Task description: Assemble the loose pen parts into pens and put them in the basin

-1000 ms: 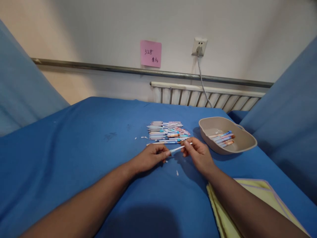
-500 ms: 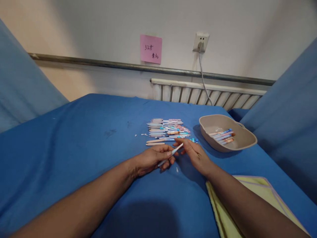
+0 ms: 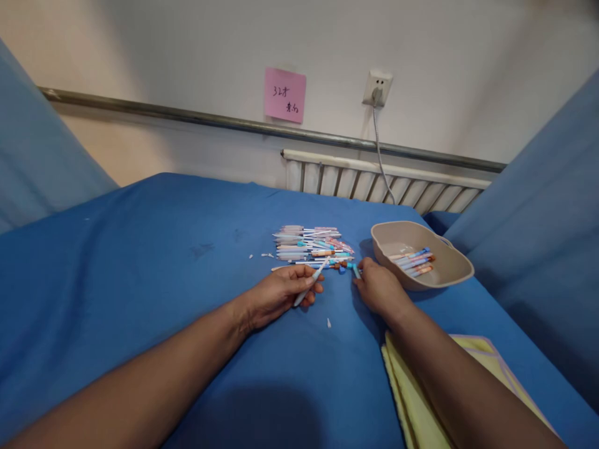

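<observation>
My left hand (image 3: 286, 288) is closed around a slim pale pen part (image 3: 311, 284), its thin white end pointing up and to the right. My right hand (image 3: 378, 288) pinches a short turquoise pen piece (image 3: 356, 271) at the right end of the pile; the fingertips are partly hidden. Just beyond both hands lies a pile of pen parts (image 3: 309, 240), with pale barrels on the left and white, pink, and turquoise pieces on the right. Small blue and brown pieces (image 3: 342, 269) lie between the hands. A tiny white tip (image 3: 329, 323) rests on the blue sheet in front.
At the right stands a beige basin (image 3: 452, 274) with several pens (image 3: 416, 260) inside. A folded yellow cloth (image 3: 421, 399) lies under my right forearm. Small white bits (image 3: 267, 254) sit left of the pile. Behind the blue-covered surface (image 3: 163, 249) are a radiator (image 3: 346, 181) and wall.
My right hand has left the pen part in my left hand and moved right, where it now grips a turquoise piece. My left hand still holds its part, now tilted more upright.
</observation>
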`<state>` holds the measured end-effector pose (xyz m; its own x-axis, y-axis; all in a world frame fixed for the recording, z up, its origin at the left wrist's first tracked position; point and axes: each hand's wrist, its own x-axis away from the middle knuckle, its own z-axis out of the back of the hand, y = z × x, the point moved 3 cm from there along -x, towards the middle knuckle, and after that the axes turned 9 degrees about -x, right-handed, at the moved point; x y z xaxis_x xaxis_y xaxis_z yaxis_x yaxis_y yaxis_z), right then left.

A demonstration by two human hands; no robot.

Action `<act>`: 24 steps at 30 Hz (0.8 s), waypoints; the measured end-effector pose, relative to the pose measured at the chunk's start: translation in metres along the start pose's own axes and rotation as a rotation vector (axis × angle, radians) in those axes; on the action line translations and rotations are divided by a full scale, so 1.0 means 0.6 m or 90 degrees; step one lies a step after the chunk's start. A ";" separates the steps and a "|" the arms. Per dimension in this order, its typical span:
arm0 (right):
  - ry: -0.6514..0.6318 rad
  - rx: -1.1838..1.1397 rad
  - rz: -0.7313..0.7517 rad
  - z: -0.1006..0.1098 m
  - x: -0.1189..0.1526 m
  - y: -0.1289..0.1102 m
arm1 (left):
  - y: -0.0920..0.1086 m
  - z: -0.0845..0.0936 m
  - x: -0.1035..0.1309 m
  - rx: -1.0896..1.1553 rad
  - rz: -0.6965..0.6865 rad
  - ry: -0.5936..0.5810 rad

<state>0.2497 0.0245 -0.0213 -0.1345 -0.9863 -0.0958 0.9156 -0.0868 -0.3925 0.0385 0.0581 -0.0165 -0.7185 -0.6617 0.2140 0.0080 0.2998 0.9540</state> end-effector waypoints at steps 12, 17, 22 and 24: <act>0.010 -0.982 0.022 0.001 0.009 -0.042 | 0.003 -0.006 0.004 -0.127 -0.001 -0.007; 0.046 -0.994 0.007 0.003 0.008 -0.042 | 0.005 -0.008 0.007 -0.153 0.008 -0.007; 0.027 -0.947 0.053 0.001 0.015 -0.057 | 0.007 -0.013 0.009 -0.159 0.011 -0.003; 0.012 -0.938 0.077 -0.001 0.020 -0.065 | 0.007 -0.014 0.010 -0.166 0.011 -0.008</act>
<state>0.2119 0.0162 -0.0076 -0.1019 -0.9740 -0.2024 -0.2787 0.2232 -0.9341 0.0400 0.0495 -0.0095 -0.7257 -0.6484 0.2301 0.1983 0.1231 0.9724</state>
